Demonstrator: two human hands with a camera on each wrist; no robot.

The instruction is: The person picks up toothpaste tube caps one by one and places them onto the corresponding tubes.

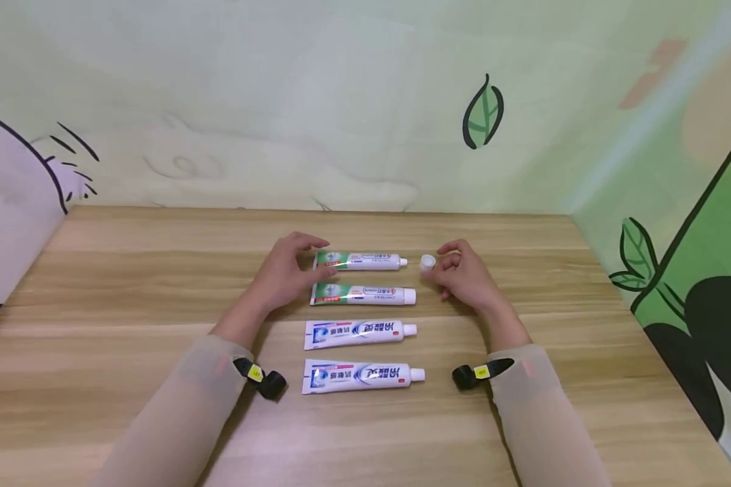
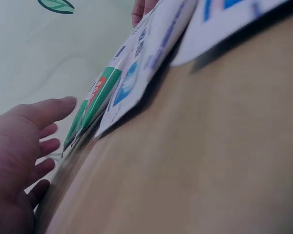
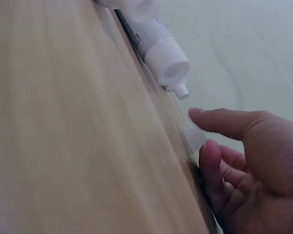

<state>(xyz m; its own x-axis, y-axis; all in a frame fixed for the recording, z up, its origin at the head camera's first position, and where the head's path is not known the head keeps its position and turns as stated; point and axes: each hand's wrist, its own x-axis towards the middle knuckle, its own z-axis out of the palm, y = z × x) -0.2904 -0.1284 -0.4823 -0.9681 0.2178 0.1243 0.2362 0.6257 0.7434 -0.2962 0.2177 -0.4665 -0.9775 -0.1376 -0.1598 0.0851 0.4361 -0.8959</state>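
Note:
In the head view, a green-and-white toothpaste tube (image 1: 371, 262) lies farthest back, its narrow nozzle bare. My left hand (image 1: 289, 270) is at its tail end, thumb and fingers spread around that end. The left wrist view shows those fingers loosely bent, with a gap between the thumb and the green tube ends. A white cap (image 1: 428, 262) sits on the table a little right of the nozzle. Beside it is my right hand (image 1: 466, 274), its thumb and fingertips close around the cap but apart in the right wrist view, where the cap (image 3: 194, 139) shows between them.
A second green-and-white toothpaste tube (image 1: 365, 294), capped, lies in front of the first. Nearer are two white-and-blue toothpaste tubes, one (image 1: 359, 333) behind the other (image 1: 362, 376), both capped. A patterned wall (image 1: 341, 101) rises behind the wooden table (image 1: 128, 304).

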